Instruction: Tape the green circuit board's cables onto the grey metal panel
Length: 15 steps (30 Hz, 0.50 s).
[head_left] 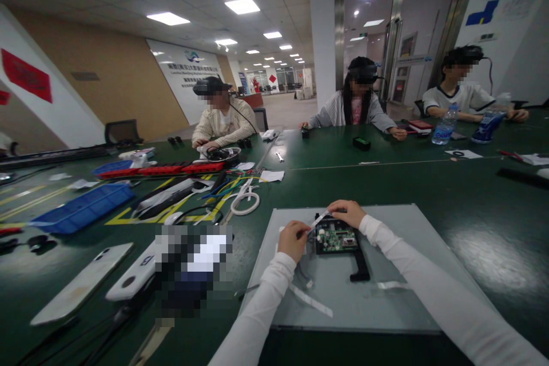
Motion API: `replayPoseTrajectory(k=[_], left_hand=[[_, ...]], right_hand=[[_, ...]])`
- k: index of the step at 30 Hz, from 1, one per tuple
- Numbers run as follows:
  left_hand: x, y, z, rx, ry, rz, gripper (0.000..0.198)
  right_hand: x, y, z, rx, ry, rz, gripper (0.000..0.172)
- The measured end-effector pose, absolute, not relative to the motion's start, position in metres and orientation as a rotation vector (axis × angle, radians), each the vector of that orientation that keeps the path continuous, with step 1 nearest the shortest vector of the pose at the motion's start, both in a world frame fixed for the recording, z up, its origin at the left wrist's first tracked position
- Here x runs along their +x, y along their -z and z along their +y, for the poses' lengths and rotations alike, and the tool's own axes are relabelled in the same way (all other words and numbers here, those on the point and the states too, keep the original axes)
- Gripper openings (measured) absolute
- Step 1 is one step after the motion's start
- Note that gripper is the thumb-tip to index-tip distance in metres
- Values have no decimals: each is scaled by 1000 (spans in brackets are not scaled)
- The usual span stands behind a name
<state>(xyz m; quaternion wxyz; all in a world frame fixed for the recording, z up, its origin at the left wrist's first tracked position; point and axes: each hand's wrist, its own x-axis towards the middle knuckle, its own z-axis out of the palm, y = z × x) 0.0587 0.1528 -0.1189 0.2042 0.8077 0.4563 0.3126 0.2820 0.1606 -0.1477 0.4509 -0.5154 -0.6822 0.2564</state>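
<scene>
A short white strip, perhaps a flat cable or tape, is stretched between my two hands. My left hand pinches its lower end, and my right hand grips the upper end. Just below the strip lies a green circuit board mounted on a black frame with an arm bent toward me. My right fingers are over the frame's far edge; whether they touch it I cannot tell. Another white strip and thin wires rest near my left wrist. All this lies on a grey mat.
Left of the mat are a white phone, a white device with cables, a blue tray and a ring of white cable. Across the green table sit several people with headsets; bottles stand at far right.
</scene>
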Motion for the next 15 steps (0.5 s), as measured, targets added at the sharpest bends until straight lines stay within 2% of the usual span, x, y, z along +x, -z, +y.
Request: replayPoseTrajectory(k=[15], left_hand=[[60,117,151,2276,-808,1285,30]], right_hand=[[281,147,159,-1287,-598,-1722,17]])
